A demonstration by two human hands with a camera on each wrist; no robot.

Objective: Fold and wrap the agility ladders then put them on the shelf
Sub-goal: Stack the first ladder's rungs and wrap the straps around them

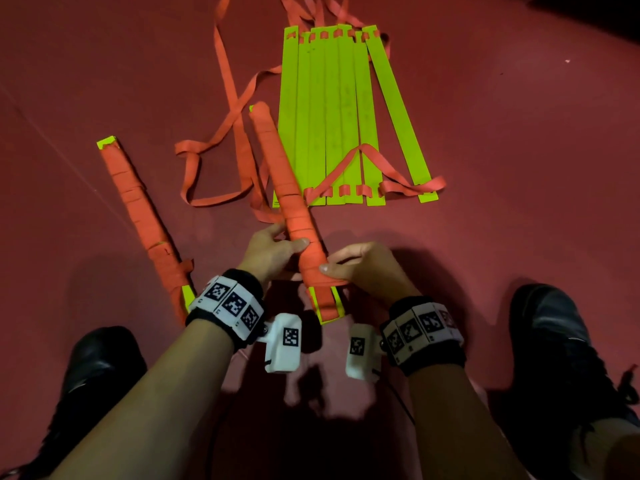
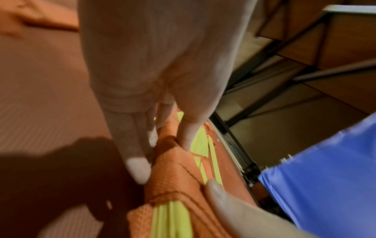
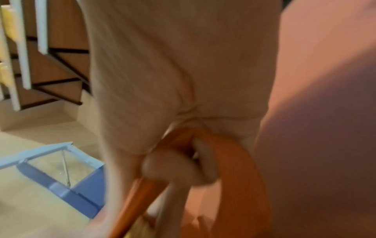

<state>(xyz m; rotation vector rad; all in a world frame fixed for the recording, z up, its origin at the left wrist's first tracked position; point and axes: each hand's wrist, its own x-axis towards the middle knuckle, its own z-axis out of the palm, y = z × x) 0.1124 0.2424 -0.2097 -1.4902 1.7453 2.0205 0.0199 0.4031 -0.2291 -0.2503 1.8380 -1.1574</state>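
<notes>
Red floor mat [image 1: 104,81] under me. Nearest, my right hand [image 1: 363,268] pinches the orange strap [image 3: 234,161] at the bundle's [image 1: 291,202] near end; my left hand [image 1: 273,247] wraps the stiff, light, likely slick slats. Best gripped mid-wrap. Beyond: a finished bundle [image 1: 138,202], then unfolded rungs [image 1: 332,116].

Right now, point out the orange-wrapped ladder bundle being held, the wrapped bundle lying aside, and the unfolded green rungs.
held bundle [image 1: 277,168]: head view, mid-wrap.
finished bundle [image 1: 138,199]: head view, middle.
green rungs [image 1: 332,116]: head view, centre slat.
</notes>
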